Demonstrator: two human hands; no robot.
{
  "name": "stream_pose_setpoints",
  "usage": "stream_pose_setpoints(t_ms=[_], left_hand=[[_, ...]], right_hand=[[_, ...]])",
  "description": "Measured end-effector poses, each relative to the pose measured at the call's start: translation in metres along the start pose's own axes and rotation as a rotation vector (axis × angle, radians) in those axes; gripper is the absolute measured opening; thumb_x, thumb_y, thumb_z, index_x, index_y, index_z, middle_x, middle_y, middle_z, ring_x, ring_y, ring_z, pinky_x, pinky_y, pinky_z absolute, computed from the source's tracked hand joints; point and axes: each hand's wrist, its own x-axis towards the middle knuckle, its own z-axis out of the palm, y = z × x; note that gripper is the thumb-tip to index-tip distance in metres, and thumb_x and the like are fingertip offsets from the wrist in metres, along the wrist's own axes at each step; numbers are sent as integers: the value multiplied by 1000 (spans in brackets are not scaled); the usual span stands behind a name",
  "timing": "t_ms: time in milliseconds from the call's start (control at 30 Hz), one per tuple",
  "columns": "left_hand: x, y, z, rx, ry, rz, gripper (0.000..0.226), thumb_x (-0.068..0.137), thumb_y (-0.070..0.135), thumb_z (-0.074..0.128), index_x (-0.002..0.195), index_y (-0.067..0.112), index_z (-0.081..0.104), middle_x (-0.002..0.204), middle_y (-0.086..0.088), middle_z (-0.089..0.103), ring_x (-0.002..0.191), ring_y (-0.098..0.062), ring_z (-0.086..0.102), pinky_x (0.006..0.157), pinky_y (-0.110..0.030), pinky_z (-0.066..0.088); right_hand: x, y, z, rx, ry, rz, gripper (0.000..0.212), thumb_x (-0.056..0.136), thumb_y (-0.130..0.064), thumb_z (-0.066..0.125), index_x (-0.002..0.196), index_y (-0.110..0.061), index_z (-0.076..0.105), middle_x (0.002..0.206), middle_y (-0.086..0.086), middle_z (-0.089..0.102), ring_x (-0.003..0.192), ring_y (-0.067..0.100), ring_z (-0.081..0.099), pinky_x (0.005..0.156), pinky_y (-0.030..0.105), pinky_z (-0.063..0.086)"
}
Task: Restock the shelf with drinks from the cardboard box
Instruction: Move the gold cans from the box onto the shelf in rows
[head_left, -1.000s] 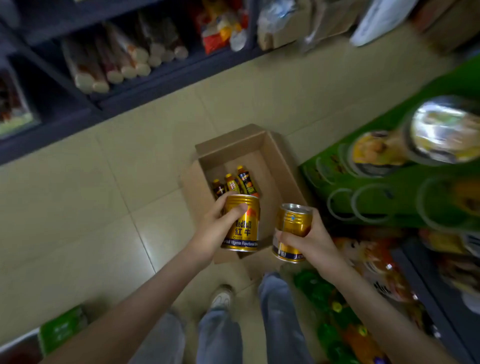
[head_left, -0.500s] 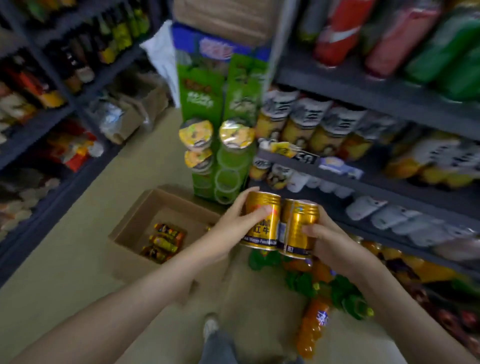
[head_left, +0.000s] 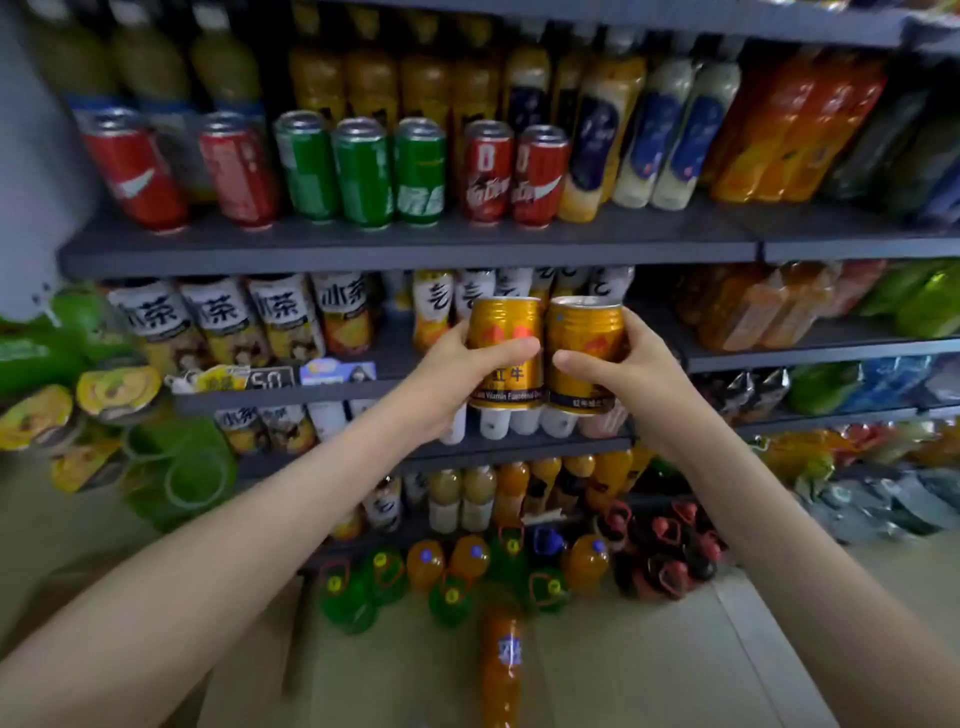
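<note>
Two gold cans are up in front of the shelf (head_left: 363, 248), side by side and touching, level with the white-labelled bottles (head_left: 435, 306) that stand behind the front edge of its second board. From the left: the left hand (head_left: 457, 374) wraps the left can (head_left: 505, 325) round its lower half, thumb across the printed face, fingers hidden behind. The right can (head_left: 584, 332) sits against it, gripped the same way by the right hand (head_left: 628, 374), thumb across the front.

Both cans stand upright, long axis vertical, rims up, labels towards the camera (the right one seems to lean a touch, though the lens may bend it). I judge them full: heavy for their size, stiff in the wall yet easy to dent, with smooth metal that could slip if damp. A grip round the middle of the barrel suits, clear of the base so each can land flat. The cardboard box is out of view, and I cannot tell where a free gap lies on the boards.
</note>
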Motion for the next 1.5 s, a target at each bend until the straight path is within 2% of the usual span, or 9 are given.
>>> stream_pose_setpoints(t_ms=[133,233,600,867,1033,1133,1233,1433,1500], left_hand=[[33,54,25,81,-36,104,71,55,44,86,118,24,59,109,1,71,102,-18,67,96,-43,50],[56,99,34,154,-37,233,44,70,32,82,108,29,59,106,4,70,97,-12,67,89,-34,53],[105,248,54,280,-72,648,70,55,52,82,116,26,61,107,9,70,98,-9,67,92,-36,52],[142,288,58,306,35,682,61,65,47,82,117,27,58,111,8,67,101,-10,63,94,-36,51],[163,300,59,216,149,706,49,71,37,80,113,28,56,109,10,64,99,-6,60,78,-22,46],[176,305,61,161,227,720,60,66,41,82,118,24,57,111,7,65,104,-12,61,92,-33,48],[188,311,64,136,300,721,67,63,44,83,121,22,56,112,5,65,104,-14,61,95,-40,49],[208,326,62,150,355,740,61,70,37,80,123,21,55,113,4,64,104,-14,61,92,-37,50],[213,328,63,155,362,747,58,71,36,80,122,21,56,112,4,65,104,-14,61,88,-33,50]], right_hand=[[23,-40,-41,-16,69,-130,64,69,-25,83,126,-24,54,114,-5,67,101,10,66,85,31,55],[41,-74,-61,-32,151,-237,62,70,-25,82,125,-26,52,114,-8,65,102,7,64,82,26,53],[113,-201,-119,42,423,-545,75,65,-34,85,130,-21,49,118,-3,66,105,11,65,91,35,53],[188,-244,-156,-27,495,-606,67,72,-33,81,127,-19,45,110,-9,60,97,4,60,78,21,50],[236,-256,-174,-78,494,-650,66,72,-33,81,126,-16,46,110,-5,60,99,9,60,77,21,48],[258,-269,-182,-132,487,-675,65,73,-35,80,124,-17,45,104,-9,59,92,3,57,75,20,48],[284,-278,-188,-241,458,-686,64,71,-40,81,120,-19,46,107,-6,61,100,13,60,86,31,52],[318,-281,-187,-385,396,-657,68,75,-39,78,128,-12,45,108,-3,55,99,14,54,69,19,42],[325,-279,-194,-358,355,-624,69,76,-40,77,130,-12,44,112,-1,58,103,17,57,75,23,46]])
